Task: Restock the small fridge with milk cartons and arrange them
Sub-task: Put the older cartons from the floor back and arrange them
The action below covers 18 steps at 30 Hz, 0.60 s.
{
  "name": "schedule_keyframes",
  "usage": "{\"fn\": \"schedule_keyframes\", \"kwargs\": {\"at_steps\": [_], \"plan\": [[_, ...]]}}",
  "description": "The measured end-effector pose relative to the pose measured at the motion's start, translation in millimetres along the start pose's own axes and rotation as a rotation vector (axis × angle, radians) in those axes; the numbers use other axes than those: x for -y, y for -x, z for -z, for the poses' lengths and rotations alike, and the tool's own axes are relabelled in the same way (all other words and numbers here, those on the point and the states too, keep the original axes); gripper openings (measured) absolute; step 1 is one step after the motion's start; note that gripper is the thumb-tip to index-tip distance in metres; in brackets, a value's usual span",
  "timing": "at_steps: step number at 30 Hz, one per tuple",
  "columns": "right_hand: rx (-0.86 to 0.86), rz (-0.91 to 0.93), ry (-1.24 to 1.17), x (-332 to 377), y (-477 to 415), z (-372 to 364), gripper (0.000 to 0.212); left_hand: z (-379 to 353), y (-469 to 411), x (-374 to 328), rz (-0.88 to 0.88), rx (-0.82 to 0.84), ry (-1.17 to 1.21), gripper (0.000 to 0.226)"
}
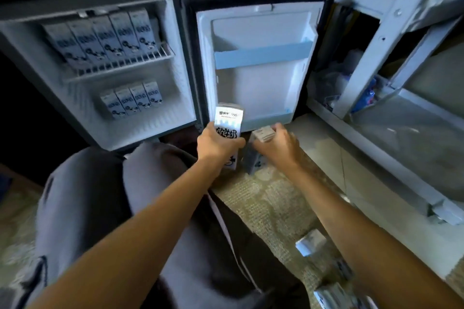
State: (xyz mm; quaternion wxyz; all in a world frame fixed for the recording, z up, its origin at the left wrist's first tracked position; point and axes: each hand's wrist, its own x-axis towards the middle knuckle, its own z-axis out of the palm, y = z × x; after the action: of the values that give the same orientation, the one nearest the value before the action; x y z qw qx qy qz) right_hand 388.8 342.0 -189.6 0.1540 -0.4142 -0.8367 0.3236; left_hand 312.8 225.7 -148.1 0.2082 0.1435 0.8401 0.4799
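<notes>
— Cartons in hand: which way is the open slot lying from them?

— The left hand (218, 143) is gripping one milk carton (229, 118) round its middle and holding it upright, long axis running twelve to six. The free space in the fridge (175, 83) is lying at about ten o'clock from it, on the compartment floor just right of the lower row (133, 101) of four.

— And the other hand?

— The right hand (278, 143) is clutching the top of a second carton (253, 160), which is standing on the rug (263, 203) just beside the first, at its three o'clock.

— Which hand is sitting nearer the fridge?

— The left, I'm judging. The right is facing the open door (261, 83) at twelve, where a blue rail (263, 54) is running across.

— Is the left one's carton hanging free?

— I'm not managing to tell; its base is hidden behind the wrist.

— How are the cartons looking?

— Tall, narrow, white and pale blue, with bold black characters running down the front. The upper row (105, 37) of five is filling the wire shelf (120, 70). Spare cartons (308, 243) are lying on the rug at five o'clock, blurred.
</notes>
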Motion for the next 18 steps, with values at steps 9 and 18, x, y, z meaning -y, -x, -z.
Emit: {"fn": "schedule_keyframes", "kwargs": {"at_steps": [9,18], "plan": [[0.072,0.172,-0.286,152,-58,-41,0.031,127,-69,-13,-0.098,-0.309,0.022,0.044],[0.094,0.391,-0.238,240,-97,-104,0.031,203,-136,20,-0.101,-0.510,0.126,0.054]]}}
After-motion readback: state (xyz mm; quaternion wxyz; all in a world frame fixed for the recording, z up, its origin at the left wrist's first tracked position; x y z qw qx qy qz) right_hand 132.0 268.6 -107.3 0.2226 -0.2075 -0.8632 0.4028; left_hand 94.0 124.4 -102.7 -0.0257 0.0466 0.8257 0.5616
